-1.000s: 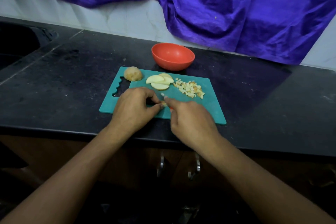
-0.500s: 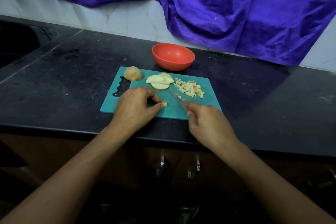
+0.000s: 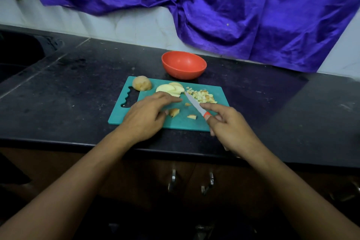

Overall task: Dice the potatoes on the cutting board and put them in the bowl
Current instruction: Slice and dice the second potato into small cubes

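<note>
Dark stone surface (image 3: 78, 84) fills the frame's middle, carrying a teal cutting board (image 3: 181, 123). At center we see the left hand (image 3: 145, 117), its fingers (image 3: 171, 99) straight and slightly spread over the board, holding nothing. The right hand (image 3: 228, 125) curls around the orange handle of a knife (image 3: 194, 104), with the index finger laid along the blade. 2 small potato pieces (image 3: 174, 112) lie between the hands. The blade tip meets the diced potato pile (image 3: 202, 96). Potato slices (image 3: 169, 88) and a potato half (image 3: 141, 83) sit toward the board's upper left. Just above stands the red bowl (image 3: 184, 65), under a purple cloth (image 3: 233, 6).

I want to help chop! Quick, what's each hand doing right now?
Left hand: open, holding nothing.
Right hand: gripping the knife.
</note>
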A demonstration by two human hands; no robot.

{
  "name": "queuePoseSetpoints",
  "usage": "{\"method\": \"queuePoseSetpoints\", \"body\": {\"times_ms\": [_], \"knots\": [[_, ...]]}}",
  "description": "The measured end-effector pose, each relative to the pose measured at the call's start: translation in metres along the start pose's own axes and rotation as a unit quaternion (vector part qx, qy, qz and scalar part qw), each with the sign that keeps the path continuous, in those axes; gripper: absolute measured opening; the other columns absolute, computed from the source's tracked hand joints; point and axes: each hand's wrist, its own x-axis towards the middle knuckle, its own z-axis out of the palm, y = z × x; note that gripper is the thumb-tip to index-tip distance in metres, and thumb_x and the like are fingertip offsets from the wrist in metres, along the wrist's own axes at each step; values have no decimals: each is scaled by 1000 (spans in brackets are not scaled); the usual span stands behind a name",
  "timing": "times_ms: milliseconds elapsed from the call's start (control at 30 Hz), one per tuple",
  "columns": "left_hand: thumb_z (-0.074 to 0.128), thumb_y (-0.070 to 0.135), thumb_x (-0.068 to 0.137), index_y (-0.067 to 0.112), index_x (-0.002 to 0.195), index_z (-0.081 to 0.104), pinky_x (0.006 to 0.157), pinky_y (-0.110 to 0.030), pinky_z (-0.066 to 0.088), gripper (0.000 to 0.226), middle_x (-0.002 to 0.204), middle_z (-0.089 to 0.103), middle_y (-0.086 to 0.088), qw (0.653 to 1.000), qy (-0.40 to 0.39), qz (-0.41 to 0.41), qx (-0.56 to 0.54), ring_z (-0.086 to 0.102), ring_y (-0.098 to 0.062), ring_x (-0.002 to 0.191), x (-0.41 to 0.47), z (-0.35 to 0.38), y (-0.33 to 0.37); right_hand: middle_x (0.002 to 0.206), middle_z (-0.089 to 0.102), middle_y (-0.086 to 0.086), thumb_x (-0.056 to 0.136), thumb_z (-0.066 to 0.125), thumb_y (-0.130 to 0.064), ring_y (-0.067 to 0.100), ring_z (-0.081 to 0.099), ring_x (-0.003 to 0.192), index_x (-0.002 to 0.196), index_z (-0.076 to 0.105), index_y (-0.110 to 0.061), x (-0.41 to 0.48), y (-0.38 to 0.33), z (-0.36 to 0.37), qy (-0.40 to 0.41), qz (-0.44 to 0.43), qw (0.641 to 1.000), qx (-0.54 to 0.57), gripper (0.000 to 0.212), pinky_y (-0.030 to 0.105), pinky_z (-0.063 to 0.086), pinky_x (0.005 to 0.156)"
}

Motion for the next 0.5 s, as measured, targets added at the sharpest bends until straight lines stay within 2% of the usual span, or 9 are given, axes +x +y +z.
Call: {"method": "queuePoseSetpoints", "body": {"times_ms": [67,167,233,300,400,500], "knots": [[56,13,100,45,138,59,101,-33,44,49,139,54,22,999,-24,24,6,46,-3,127,1,0,-2,72,67,-1,106,53,-27,3,52,44,141,57,-42,0,-1,1,-6,1,1000,2,38,24,42,44],[62,29,99,43,130,65,97,-33,46,34,127,61,22,1000,-1,21,4,52,-4,118,4,4,-2,75,65,-5,106,53,-28,8,54,52,142,57,-43,-4,-3,6,-19,-20,999,-25,39,32,47,50],[68,38,95,40,123,68,91,-32,50,28,118,64,21,1000,29,3,-2,55,-3,109,4,6,-3,86,67,-8,105,51,-33,9,58,58,142,55,-47,-8,-1,9,-28,-47,994,-98,40,33,50,56],[71,49,89,38,114,70,82,-29,50,27,108,64,20,998,59,-20,7,56,-2,101,3,7,-3,93,64,-8,105,48,-38,10,60,62,143,50,-52,-10,-1,8,-29,-63,979,-194,41,28,48,56],[69,56,87,35,110,70,77,-26,47,31,101,64,19,996,79,-34,17,55,-1,94,1,6,-2,80,59,-11,106,43,-38,7,56,59,147,47,-49,-9,-3,1,-13,-77,957,-278,42,25,42,54],[63,43,96,36,123,70,81,-30,47,28,111,65,18,998,60,-25,3,53,-2,97,-2,2,-3,72,56,-11,106,44,-35,6,53,55,148,48,-44,-4,-1,-6,-1,-72,955,-289,43,24,36,50]]}}
